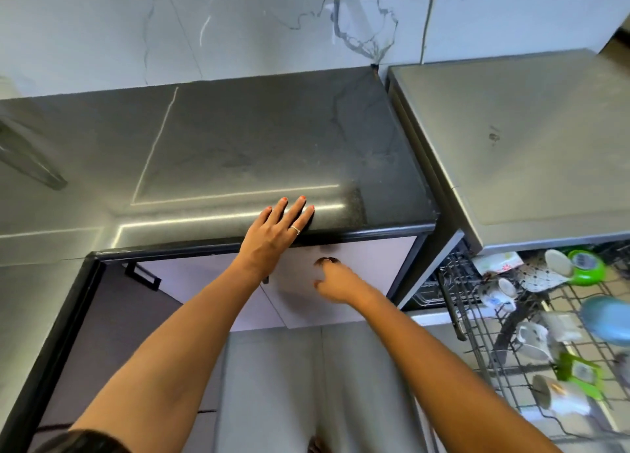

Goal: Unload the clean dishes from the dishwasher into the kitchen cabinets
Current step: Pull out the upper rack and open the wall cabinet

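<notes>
From the head view, the left hand [276,229] lies flat on the worktop [259,152], fingers [300,210] spread. The right hand [335,282] reaches for the cabinet door [368,261]; its fingers are blurred, so I cannot tell. Dishes [531,340] wait in the rack [477,323], right. Pull slowly, body clear.
</notes>
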Available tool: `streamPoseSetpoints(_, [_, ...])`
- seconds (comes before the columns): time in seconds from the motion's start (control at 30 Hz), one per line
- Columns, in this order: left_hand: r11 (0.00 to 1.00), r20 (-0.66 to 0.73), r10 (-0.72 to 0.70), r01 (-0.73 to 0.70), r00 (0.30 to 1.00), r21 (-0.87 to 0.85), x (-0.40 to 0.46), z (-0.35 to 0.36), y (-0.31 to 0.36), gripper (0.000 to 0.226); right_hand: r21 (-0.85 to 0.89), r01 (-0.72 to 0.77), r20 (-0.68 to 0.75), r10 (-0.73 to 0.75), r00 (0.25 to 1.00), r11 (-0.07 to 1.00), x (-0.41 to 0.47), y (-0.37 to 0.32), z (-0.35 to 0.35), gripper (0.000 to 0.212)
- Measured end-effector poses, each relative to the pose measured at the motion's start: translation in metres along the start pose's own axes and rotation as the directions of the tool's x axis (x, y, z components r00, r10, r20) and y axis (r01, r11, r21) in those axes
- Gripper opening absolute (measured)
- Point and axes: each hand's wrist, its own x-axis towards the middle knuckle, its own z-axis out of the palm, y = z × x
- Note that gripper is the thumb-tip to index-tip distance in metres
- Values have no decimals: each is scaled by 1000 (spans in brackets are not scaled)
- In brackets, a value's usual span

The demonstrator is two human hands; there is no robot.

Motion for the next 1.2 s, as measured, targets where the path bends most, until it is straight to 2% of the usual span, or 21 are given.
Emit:
streamPoseSetpoints(0.07, [1000, 146, -5, 6, 989, -2, 4, -7, -1, 110, -82, -4, 50, 8, 999, 997, -18, 5, -22, 45])
streamPoseSetpoints(0.13, [997, 303, 23, 2, 953, -80, 9, -21, -5, 110, -151, -10, 108, 26, 994, 989, -36, 6, -43, 37])
streamPoseSetpoints(0.23, [992, 335, 42, 0, 941, -124, 8, -47, -6, 103, -231, -13, 129, 44, 991, 973, -55, 5, -66, 23])
streamPoseSetpoints(0.3, [995, 325, 39, -7, 945, -98, 6, -64, -8, 94, -238, -2, 75, 20, 997, 971, -63, -3, -81, 31])
streamPoseSetpoints(0.4, [996, 272, -27, 50, 962, -79, 3, -100, -22, 86, -241, 69, -43, -82, 996, 968, -78, -27, -112, 35])
streamPoseSetpoints(0.5, [979, 191, -132, 158, 973, -132, 6, -139, -49, 84, -238, 134, -156, -174, 972, 962, -90, -56, -147, 34])
streamPoseSetpoints(0.6, [919, 53, -267, 271, 962, -285, 14, -181, -81, 82, -265, 197, -277, -270, 922, 944, -103, -87, -182, 37])
streamPoseSetpoints(0.7, [832, -136, -395, 291, 909, -472, 31, -226, -108, 80, -293, 254, -402, -360, 842, 922, -119, -112, -216, 41])
streamPoseSetpoints(0.83, [783, -354, -493, 228, 794, -579, 50, -290, -133, 77, -310, 329, -560, -451, 695, 892, -139, -140, -258, 42])
streamPoseSetpoints(0.93, [748, -444, -534, 158, 720, -645, 61, -332, -144, 74, -374, 320, -647, -492, 583, 871, -150, -163, -288, 41])
streamPoseSetpoints(1.1, [609, -447, -638, 56, 627, -791, 75, -386, -163, 70, -494, 246, -692, -548, 469, 834, -167, -202, -335, 42])
streamPoseSetpoints(1.2, [472, -399, -705, -33, 586, -881, 83, -404, -173, 67, -583, 153, -690, -585, 425, 798, -174, -224, -357, 44])
